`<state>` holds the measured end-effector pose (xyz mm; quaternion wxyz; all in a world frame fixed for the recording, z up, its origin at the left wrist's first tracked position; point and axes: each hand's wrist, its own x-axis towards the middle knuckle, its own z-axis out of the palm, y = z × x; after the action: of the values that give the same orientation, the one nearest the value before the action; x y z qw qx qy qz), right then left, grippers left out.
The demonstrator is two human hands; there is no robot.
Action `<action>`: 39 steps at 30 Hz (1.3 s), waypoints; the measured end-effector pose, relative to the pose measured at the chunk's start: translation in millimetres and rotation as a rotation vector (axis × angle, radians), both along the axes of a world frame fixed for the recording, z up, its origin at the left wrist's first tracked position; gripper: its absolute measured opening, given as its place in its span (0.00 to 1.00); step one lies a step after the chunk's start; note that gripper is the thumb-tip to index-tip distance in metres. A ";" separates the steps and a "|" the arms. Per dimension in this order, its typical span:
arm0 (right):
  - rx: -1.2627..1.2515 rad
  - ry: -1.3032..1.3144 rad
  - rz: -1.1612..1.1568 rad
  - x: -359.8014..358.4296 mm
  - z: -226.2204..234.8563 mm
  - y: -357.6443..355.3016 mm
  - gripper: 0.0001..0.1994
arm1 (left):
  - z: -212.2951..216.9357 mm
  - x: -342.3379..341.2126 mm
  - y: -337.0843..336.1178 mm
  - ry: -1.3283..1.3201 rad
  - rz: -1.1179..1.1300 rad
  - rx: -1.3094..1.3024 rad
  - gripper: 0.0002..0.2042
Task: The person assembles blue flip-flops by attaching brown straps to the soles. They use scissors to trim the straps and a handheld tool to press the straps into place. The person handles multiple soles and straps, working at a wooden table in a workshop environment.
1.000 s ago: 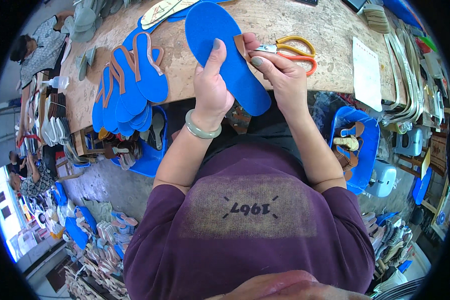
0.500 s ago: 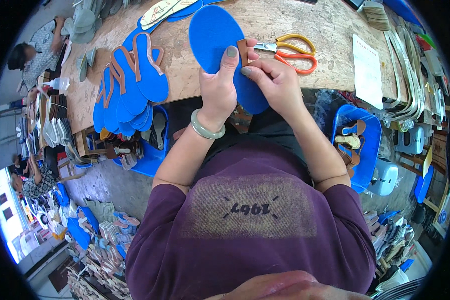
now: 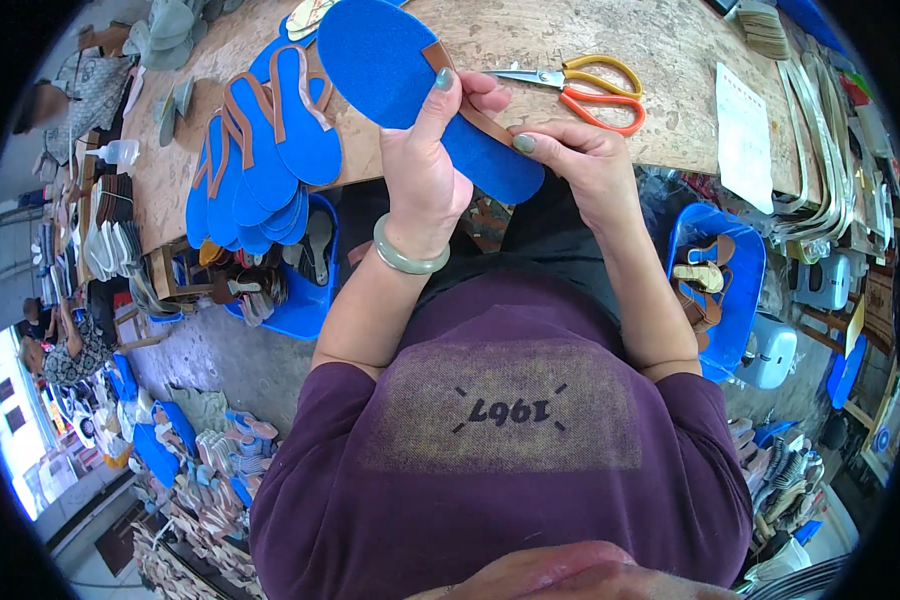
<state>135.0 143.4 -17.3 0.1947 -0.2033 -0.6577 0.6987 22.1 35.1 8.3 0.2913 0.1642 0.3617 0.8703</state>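
Observation:
My left hand [image 3: 425,150] grips a blue shoe sole [image 3: 375,62] over the front edge of the workbench, thumb on top and fingers at its far edge. A brown strap [image 3: 482,122] runs along the sole's right side, its upper end bent onto the blue face beside my left thumb. With thumb and forefinger, my right hand [image 3: 585,165] pinches the strap's lower stretch at the sole's edge. Scissors [image 3: 600,90] with one yellow and one orange handle lie on the bench just beyond my right hand.
Overlapping blue soles with brown straps [image 3: 260,170] lie at the bench's left. A paper sheet [image 3: 742,140] and long pale strips [image 3: 805,150] are at the right. Blue bins [image 3: 745,280] holding shoe parts stand below the bench. Other people [image 3: 80,100] are at far left.
The sole has shifted left and tilted further. My right hand has moved right, away from my left, and more of the brown strap shows along the sole's edge.

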 end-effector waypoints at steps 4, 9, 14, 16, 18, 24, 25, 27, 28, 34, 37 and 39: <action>0.180 -0.020 0.089 -1.2 6.4 -1.2 0.11 | 0.0 -3.6 -2.1 -0.033 -0.079 0.100 0.09; 0.091 0.017 0.076 -8.6 15.0 -2.6 0.11 | 6.5 4.3 0.3 -0.076 -0.001 0.041 0.13; -0.101 0.072 0.013 -10.7 18.1 -4.2 0.11 | -6.6 10.0 3.8 -0.035 0.069 0.031 0.17; -0.159 0.083 0.004 -5.1 13.7 -2.5 0.12 | -5.0 10.2 1.8 -0.021 0.068 0.040 0.16; -0.147 0.037 -0.024 0.0 12.6 -5.2 0.12 | -4.4 12.1 2.7 -0.052 0.070 0.054 0.17; 0.217 0.015 0.017 5.6 1.6 -5.6 0.11 | -15.0 13.1 1.1 0.051 0.090 -0.029 0.13; 0.276 0.089 0.012 4.3 -2.5 -8.6 0.10 | -13.6 15.2 -2.0 0.063 0.112 -0.071 0.12; 0.448 0.049 0.047 5.9 -0.7 -9.4 0.11 | -17.8 15.7 -9.8 0.057 0.088 -0.039 0.14; 0.437 0.105 0.041 3.4 -9.3 -10.7 0.11 | -23.7 12.3 -12.4 0.119 0.029 -0.052 0.16; 0.724 0.113 -0.068 23.9 6.9 30.6 0.07 | -20.0 -7.7 -65.9 1.154 -0.426 -0.635 0.22; 1.132 -0.100 0.071 28.6 49.3 36.6 0.07 | 50.3 12.9 -38.2 2.022 0.112 -0.651 0.16; 1.245 0.053 0.032 23.5 65.8 21.1 0.07 | 83.8 14.0 -7.3 2.284 0.077 -0.739 0.14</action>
<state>158.5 164.5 48.4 0.2824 -0.0242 -0.9396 0.1918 36.1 27.8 92.0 -0.1944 0.7366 0.6436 0.0738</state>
